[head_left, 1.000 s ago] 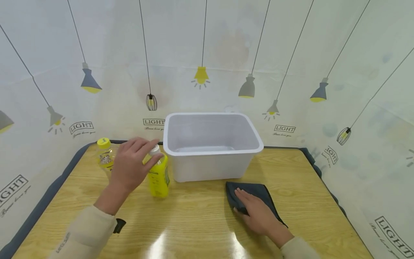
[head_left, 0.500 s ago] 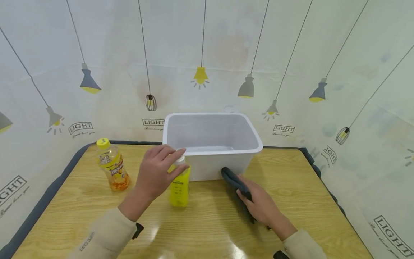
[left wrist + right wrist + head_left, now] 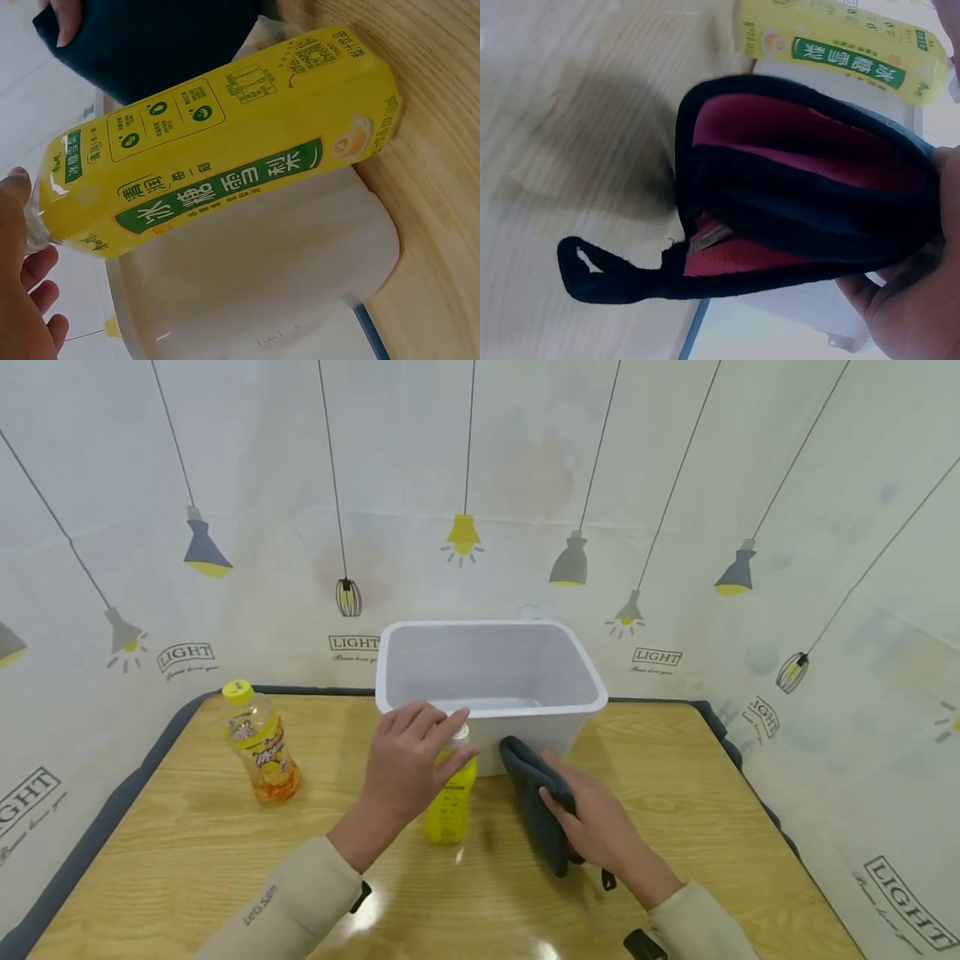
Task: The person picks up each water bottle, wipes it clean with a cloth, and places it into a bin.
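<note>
My left hand (image 3: pixel 408 767) pinches the white cap of a yellow-labelled pear drink bottle (image 3: pixel 225 142) between thumb and fingers. The bottle is upright in front of the tub; whether its base touches the table I cannot tell. To its right my right hand (image 3: pixel 600 822) grips a dark blue fabric pouch (image 3: pixel 536 802) by its side, fingers behind and thumb in front. In the right wrist view the pouch's mouth gapes, showing a pink lining (image 3: pixel 757 124), an inward fold and a hanging loop (image 3: pixel 592 277). Bottle and pouch are apart in the head view.
Behind both hands stands a white plastic tub (image 3: pixel 491 714), its inside bare where visible. A clear bottle (image 3: pixel 262 743) with a yellow cap and some orange drink stands at the left. The wooden table (image 3: pixel 697 793) meets a lamp-patterned cloth wall at the back and sides.
My left hand has carried the yellow bottle rightward across the tub's front. My right hand, earlier flat on the pouch, has picked it up and tilted it upright toward the bottle.
</note>
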Tool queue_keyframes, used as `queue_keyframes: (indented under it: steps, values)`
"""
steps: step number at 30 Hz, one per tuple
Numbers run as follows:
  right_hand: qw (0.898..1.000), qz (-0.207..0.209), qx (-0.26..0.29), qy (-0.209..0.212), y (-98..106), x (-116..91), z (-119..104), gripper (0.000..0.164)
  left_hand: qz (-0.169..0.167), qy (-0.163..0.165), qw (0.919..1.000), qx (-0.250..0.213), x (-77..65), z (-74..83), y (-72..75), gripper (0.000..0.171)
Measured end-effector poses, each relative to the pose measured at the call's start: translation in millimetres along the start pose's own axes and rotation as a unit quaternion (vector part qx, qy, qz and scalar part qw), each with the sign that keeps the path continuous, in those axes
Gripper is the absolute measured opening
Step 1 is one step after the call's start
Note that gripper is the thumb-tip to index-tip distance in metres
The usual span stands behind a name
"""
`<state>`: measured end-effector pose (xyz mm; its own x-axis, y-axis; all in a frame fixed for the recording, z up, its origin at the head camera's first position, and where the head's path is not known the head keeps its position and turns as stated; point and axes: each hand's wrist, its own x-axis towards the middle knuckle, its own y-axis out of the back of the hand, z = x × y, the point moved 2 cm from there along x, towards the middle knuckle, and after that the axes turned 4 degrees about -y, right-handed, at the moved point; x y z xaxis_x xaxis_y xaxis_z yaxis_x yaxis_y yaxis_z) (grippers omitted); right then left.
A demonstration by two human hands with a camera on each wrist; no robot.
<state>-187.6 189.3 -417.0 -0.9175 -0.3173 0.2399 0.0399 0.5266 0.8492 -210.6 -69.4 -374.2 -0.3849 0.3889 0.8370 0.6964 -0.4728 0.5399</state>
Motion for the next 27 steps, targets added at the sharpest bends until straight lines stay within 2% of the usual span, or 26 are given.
queue_keyframes:
  steps: [9, 15, 21, 27]
  values:
    - [1.000, 0.015, 0.008, 0.025, 1.7, 10.8, -23.5, 0.051, -0.035, -0.024, 0.9984, -0.038, -3.3, -8.2, 7.3, 0.042]
    - [0.997, 0.051, 0.003, 0.065, 2.8, 19.7, -43.0, 0.050, -0.070, -0.040, 0.9952, -0.056, -3.5, -13.0, 9.1, 0.046]
    - [0.989, 0.095, -0.012, 0.111, -3.2, 25.3, -60.7, 0.050, -0.066, -0.047, 0.9939, -0.075, -5.8, -17.5, 8.1, 0.047]
    - [0.991, 0.083, -0.001, 0.108, -13.7, 28.5, -72.9, 0.054, -0.061, -0.047, 0.9926, -0.094, -6.6, -19.1, 6.5, 0.046]
